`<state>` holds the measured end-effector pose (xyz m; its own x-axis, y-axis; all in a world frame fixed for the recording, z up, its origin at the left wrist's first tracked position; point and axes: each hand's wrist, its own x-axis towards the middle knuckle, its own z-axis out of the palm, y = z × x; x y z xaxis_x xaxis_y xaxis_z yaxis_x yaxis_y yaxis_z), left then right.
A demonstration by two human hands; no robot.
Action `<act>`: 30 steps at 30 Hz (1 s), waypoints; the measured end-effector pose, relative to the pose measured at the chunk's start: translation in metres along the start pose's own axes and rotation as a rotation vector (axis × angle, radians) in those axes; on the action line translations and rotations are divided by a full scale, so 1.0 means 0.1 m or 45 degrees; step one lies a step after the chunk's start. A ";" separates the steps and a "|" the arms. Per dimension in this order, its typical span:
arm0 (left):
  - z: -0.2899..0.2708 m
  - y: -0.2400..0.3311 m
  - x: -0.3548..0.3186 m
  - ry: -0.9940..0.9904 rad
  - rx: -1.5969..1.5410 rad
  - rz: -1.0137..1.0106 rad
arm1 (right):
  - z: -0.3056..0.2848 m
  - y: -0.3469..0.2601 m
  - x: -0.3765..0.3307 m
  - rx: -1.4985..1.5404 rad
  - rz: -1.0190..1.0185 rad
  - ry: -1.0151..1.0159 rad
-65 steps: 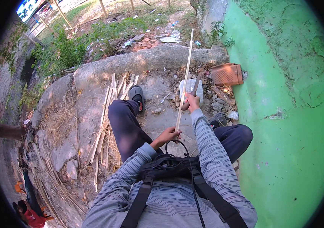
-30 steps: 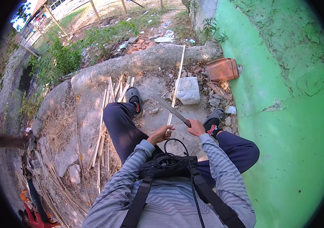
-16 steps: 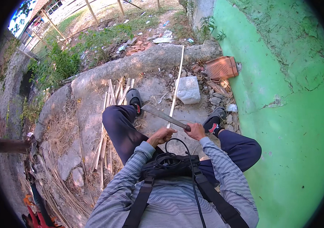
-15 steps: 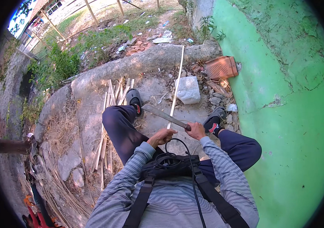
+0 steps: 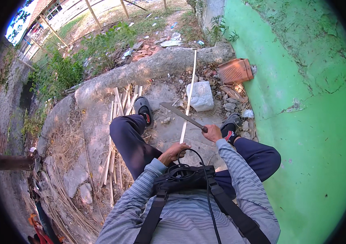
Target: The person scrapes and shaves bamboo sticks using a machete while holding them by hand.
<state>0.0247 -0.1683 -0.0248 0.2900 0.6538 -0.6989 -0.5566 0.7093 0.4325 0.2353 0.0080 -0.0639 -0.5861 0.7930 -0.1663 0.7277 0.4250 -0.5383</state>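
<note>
My right hand (image 5: 212,133) is closed round the dark handle of a long-bladed knife (image 5: 181,115). Its blade points up and to the left, crossing over a pale, narrow wooden strip (image 5: 189,95). Whether the blade touches the strip, I cannot tell. Low in front of my waist, my left hand (image 5: 174,153) grips the near end of that strip. From there the strip runs away from me, past a whitish stone block (image 5: 200,96), to the low curved wall. Part of the left fingers is hidden behind a black cable (image 5: 202,160).
More pale strips (image 5: 118,103) lie in a pile by my left foot. A rough low concrete ledge (image 5: 140,67) curves across the far side. An orange clay block (image 5: 235,71) leans near the green wall (image 5: 303,134) on the right. Long thin fibres (image 5: 65,203) lie at lower left.
The knife and my right hand have moved slightly right and away, so the blade now crosses the strip farther out. My left hand has shifted a little toward my waist.
</note>
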 end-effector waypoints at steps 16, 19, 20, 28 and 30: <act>0.16 -0.14 -0.40 -0.023 0.051 -0.006 | -0.05 0.18 0.28 0.053 0.123 0.136; -0.03 -0.17 -0.41 0.033 0.057 -0.038 | -0.11 0.07 0.24 -0.003 -0.095 -0.059; -0.04 -0.20 -0.38 0.032 0.056 -0.035 | -0.08 0.07 0.19 -0.005 -0.098 -0.057; -0.07 -0.43 -0.28 0.332 0.685 0.296 | 0.08 -0.04 0.13 -0.098 -0.246 -0.092; 0.07 -0.26 -0.42 0.292 0.655 0.266 | 0.10 0.02 0.18 -0.099 -0.059 -0.060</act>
<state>0.0327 -0.2127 -0.0022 0.0075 0.7603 -0.6496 -0.1187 0.6457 0.7543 0.2227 0.0182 -0.0762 -0.6348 0.7509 -0.1823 0.7236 0.4949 -0.4810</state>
